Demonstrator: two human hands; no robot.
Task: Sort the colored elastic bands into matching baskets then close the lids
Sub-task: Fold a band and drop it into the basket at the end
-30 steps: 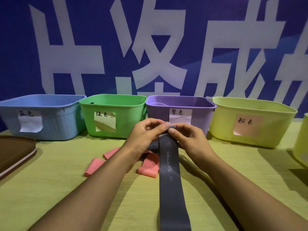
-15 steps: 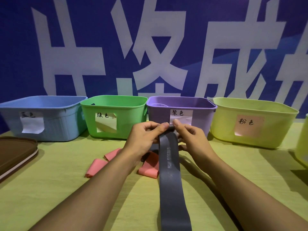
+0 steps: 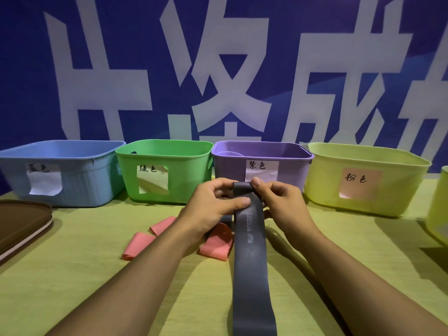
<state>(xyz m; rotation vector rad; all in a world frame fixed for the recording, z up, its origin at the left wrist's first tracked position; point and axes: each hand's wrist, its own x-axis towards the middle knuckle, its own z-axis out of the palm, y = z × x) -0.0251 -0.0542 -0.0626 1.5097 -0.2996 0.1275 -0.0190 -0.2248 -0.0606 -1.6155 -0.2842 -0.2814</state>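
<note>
Right now, from the head camera, my left hand [image 3: 213,204] and my right hand [image 3: 278,200] meet in front of the purple basket [image 3: 286,170]; both grip the far end of a long grey elastic band [image 3: 252,263]; my left thumb presses on the band's flat face while the other left fingers [image 3: 221,185] curl round its folded top edge; my right fingers [image 3: 257,184] pinch the same folded end from the other side; the rest of the band runs straight toward me and leaves the bottom of the view; whether that near stretch rests on the worktop [image 3: 72,287] I cannot tell.

Beneath my left wrist lies a pink elastic band [image 3: 215,246], partly hidden by my arm; two more pink pieces [image 3: 138,246] lie just to its left on the yellow-green cloth of the worktop, and whether they belong to one band I cannot tell.

Along the back stand four open baskets in a row, close together: a blue basket [image 3: 80,180], a green basket [image 3: 179,170], the purple one, and a yellow-green basket [image 3: 392,185]; each carries a paper label with handwritten characters; something pale shows inside the purple one near its left rim; a further yellow-green container [image 3: 438,214] is cut off at the right edge; a brown lid [image 3: 21,221] lies flat at the left edge; a blue banner [image 3: 315,44] with large white characters fills the background.
</note>
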